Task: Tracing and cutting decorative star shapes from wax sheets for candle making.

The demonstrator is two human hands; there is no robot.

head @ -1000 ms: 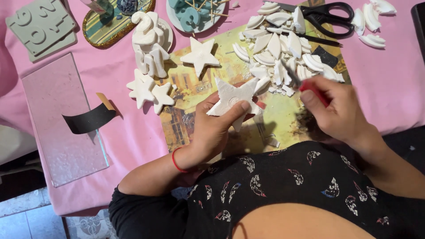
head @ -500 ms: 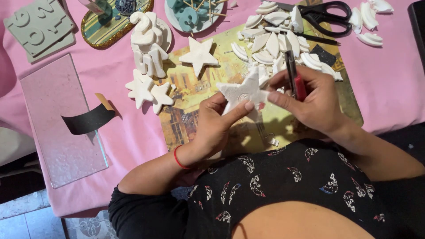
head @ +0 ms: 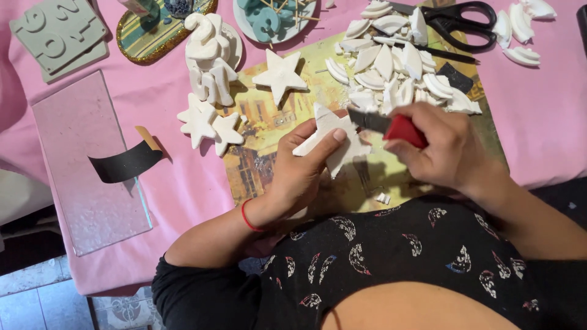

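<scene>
My left hand [head: 302, 174] grips a white plaster star [head: 335, 142] and holds it tilted above a printed yellow sheet [head: 269, 122]. My right hand [head: 446, 150] is closed around a red-handled knife [head: 391, 125]; its dark blade lies against the star's upper right edge. A red cord circles my left wrist. Small white crumbs [head: 383, 198] lie on the sheet below the hands.
More white stars [head: 280, 74] [head: 208, 122], a heap of white shell-shaped pieces [head: 397, 61], white moulded figures [head: 211, 58], black scissors [head: 458, 21], a clear plate with a black strip [head: 92, 165], a grey number mould [head: 58, 33], a blue-pieced dish [head: 272, 15], all on pink cloth.
Both hands have lifted the star off the sheet and turned it. The knife has gone from upright beside the star to lying flat, its blade on the star's edge.
</scene>
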